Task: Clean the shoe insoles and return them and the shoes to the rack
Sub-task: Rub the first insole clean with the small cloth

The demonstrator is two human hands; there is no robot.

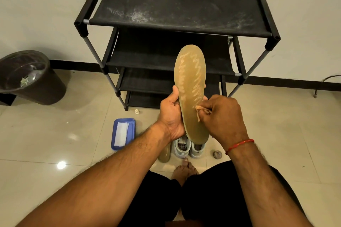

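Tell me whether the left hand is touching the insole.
Touching. The head view shows the left hand gripping the insole: thumb pressed on its left edge, fingers wrapped behind it.

left hand (pixel 170 114) grips insole (pixel 191 86) upright | right hand (pixel 224 116) pinches cloth (pixel 200 109) against it | rack (pixel 177 14) behind
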